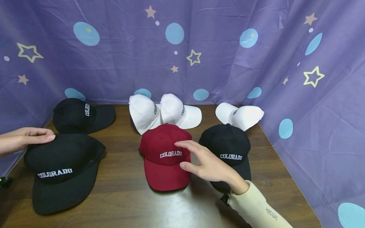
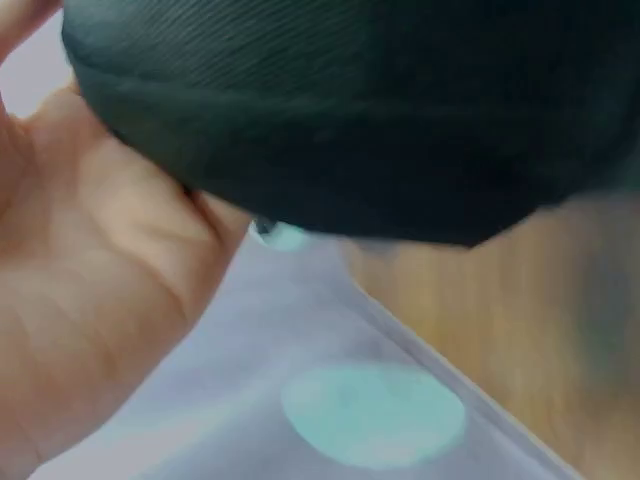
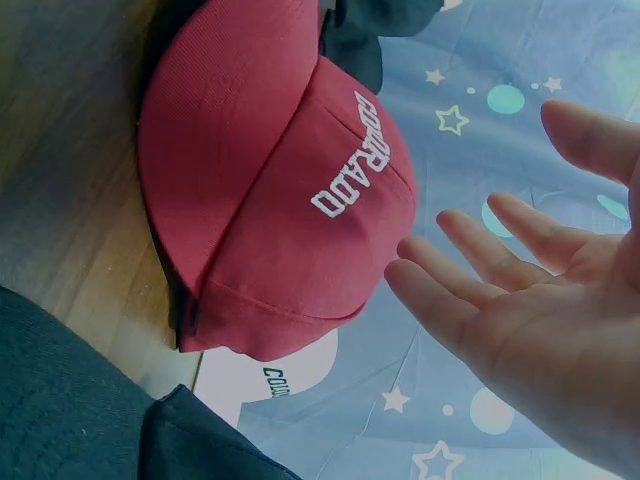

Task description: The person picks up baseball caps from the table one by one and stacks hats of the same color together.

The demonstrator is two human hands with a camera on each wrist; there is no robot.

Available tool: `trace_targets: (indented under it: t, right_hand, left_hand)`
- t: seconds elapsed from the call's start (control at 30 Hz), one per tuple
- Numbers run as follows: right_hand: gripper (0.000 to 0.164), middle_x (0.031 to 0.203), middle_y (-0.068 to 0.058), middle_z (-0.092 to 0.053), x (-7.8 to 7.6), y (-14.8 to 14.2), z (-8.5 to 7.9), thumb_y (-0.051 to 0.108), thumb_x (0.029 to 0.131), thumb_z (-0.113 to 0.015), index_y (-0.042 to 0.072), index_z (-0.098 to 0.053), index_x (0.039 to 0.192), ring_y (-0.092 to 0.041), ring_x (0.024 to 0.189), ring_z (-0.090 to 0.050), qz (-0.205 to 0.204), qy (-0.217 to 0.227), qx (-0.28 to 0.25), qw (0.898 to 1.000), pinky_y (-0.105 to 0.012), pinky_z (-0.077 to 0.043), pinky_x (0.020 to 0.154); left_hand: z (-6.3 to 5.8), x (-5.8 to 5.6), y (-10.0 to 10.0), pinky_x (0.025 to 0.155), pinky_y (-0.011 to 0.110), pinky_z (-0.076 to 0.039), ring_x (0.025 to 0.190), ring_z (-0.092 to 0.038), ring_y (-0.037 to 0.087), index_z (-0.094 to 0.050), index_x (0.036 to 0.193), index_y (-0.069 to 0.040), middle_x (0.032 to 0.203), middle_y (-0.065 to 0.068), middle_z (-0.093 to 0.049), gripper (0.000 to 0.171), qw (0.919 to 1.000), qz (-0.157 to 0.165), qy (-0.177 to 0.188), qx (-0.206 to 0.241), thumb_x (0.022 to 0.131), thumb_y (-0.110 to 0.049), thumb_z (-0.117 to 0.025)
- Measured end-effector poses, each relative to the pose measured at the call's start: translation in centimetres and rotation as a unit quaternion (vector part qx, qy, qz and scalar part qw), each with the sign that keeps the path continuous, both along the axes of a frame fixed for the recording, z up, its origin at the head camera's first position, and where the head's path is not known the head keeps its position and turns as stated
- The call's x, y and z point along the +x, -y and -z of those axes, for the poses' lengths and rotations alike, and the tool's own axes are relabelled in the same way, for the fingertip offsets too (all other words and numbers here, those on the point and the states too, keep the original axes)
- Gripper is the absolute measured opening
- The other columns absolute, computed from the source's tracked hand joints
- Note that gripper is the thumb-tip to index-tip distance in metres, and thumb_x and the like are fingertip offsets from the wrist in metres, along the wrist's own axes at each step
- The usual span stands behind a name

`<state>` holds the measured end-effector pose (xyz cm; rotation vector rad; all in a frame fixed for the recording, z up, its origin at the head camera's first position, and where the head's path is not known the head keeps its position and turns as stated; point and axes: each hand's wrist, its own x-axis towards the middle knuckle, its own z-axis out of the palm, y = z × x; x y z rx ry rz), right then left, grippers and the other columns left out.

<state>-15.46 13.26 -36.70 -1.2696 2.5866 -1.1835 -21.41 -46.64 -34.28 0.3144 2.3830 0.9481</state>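
**L hand [image 1: 31, 138] pinching front-left black cap [image 1: 65, 153]; R hand [image 1: 209, 164] free at red cap [image 1: 162, 144]**

L hand: thumb and fingers pinched the crown at its upper L edge; brim pointed fwd., lettering legible. L wrist view was blurred, so whether that brim bore on the table [image 1: 122, 196] couldn't be confirmed.

R hand: fingers spread, nothing gripped, poised by the R side of the red cap's crown. Red cap sat upright approx. table ctr., brim fwd. R sleeve [image 1: 256, 202] overlapped the brim of the front-right black cap [image 1: 228, 139] in head view.

Further out: back-left black cap [image 1: 71, 115] behind the pinched one; two white caps [image 1: 171, 107] overlapping, back ctr.; third white cap [image 1: 246, 117] back R, nr. the curtain [image 1: 119, 63].

Risks (insp. opinion): one-edge pinch could slip, tipping the cap; a rearward swing could knock the back-left cap. A low R sleeve could drag the front-right brim. Pushing without grip could shove the red cap into the white pair.
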Motion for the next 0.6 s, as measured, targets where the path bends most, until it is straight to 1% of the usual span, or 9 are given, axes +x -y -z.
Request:
trace_targets:
  t: [0.1,0.2,0.3,0.37,0.47,0.6]
  right_hand:
    - [0.056,0.140,0.008,-0.042,-0.1,0.0,-0.3,0.030,0.092,-0.064,0.025,-0.039,0.142,-0.009,0.126,-0.038,0.001,-0.002,-0.003,1.000,-0.038,-0.039,0.102]
    - [0.055,0.140,0.011,-0.041,-0.2,0.1,-0.8,0.030,0.092,-0.064,0.026,-0.039,0.142,-0.007,0.126,-0.037,0.004,-0.013,-0.006,1.000,-0.038,-0.039,0.101]
    - [0.055,0.140,0.012,-0.041,-0.2,0.2,-1.6,0.028,0.092,-0.064,0.028,-0.039,0.141,-0.006,0.126,-0.037,0.009,-0.028,-0.013,0.999,-0.037,-0.040,0.100]
    - [0.055,0.140,0.011,-0.041,-0.3,0.5,-2.1,0.027,0.092,-0.064,0.029,-0.039,0.141,-0.005,0.126,-0.037,0.010,-0.039,-0.019,0.999,-0.036,-0.040,0.099]
    - [0.056,0.139,0.011,-0.043,-0.3,1.0,-3.2,0.025,0.091,-0.065,0.030,-0.040,0.140,-0.004,0.125,-0.038,0.012,-0.056,-0.029,0.998,-0.034,-0.040,0.099]
    - [0.055,0.137,0.009,-0.044,-0.3,1.9,-4.6,0.022,0.091,-0.065,0.027,-0.041,0.140,-0.005,0.124,-0.040,0.004,-0.081,-0.049,0.995,-0.032,-0.039,0.100]
  left_hand:
    - [-1.6,1.4,-2.5,0.065,0.034,-0.047,0.077,-0.059,0.028,-0.051,0.098,-0.003,0.080,0.015,-0.057,0.032,0.9987,-0.022,-0.045,-0.009,0.105,-0.032,-0.040]
    - [-3.4,2.6,-5.0,0.062,0.035,-0.045,0.074,-0.057,0.028,-0.053,0.100,-0.006,0.077,0.015,-0.056,0.030,0.9953,-0.032,-0.088,-0.025,0.103,-0.034,-0.045]
    - [-5.1,3.5,-7.4,0.061,0.033,-0.044,0.076,-0.055,0.024,-0.059,0.104,-0.011,0.078,0.012,-0.057,0.026,0.9878,-0.039,-0.144,-0.046,0.101,-0.035,-0.049]
    - [-6.2,4.1,-9.0,0.061,0.031,-0.044,0.077,-0.055,0.021,-0.061,0.105,-0.014,0.080,0.010,-0.059,0.021,0.9806,-0.047,-0.182,-0.055,0.100,-0.033,-0.053]
    - [-7.8,5.1,-11.4,0.060,0.029,-0.043,0.078,-0.053,0.019,-0.063,0.104,-0.018,0.080,0.007,-0.061,0.014,0.9709,-0.051,-0.229,-0.047,0.098,-0.029,-0.057]
    - [-9.7,6.7,-15.1,0.061,0.028,-0.043,0.076,-0.054,0.018,-0.064,0.099,-0.020,0.079,0.004,-0.063,0.005,0.9658,-0.032,-0.257,-0.013,0.096,-0.022,-0.061]
